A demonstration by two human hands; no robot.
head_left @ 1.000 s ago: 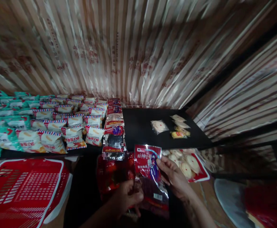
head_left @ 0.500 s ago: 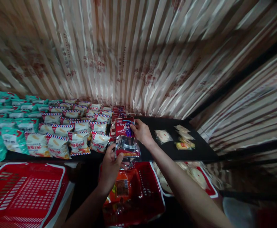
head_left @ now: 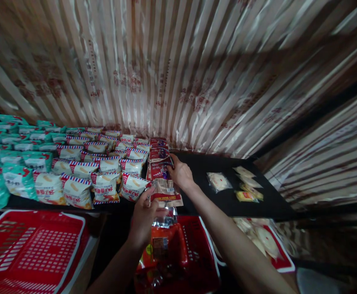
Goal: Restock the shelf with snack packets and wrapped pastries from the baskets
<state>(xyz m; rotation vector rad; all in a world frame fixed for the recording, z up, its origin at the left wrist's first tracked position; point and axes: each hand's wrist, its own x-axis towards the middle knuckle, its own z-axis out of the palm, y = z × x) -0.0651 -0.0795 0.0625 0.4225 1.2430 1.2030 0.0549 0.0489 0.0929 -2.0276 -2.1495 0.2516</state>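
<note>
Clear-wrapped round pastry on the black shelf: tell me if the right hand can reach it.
Probably yes: the right hand lies on a red packet, and only bare black shelf separates it from the pastry; nothing covers it.

We stand in a shop: rows of packaged snacks [head_left: 74, 171] fill a black shelf [head_left: 267, 204], red baskets [head_left: 28, 249] below.

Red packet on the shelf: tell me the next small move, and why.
Probably ease both hands off. The red packet lies flat on the row of like packets on the black shelf, the right hand gripping its far end, the left hand its near edge.
</note>
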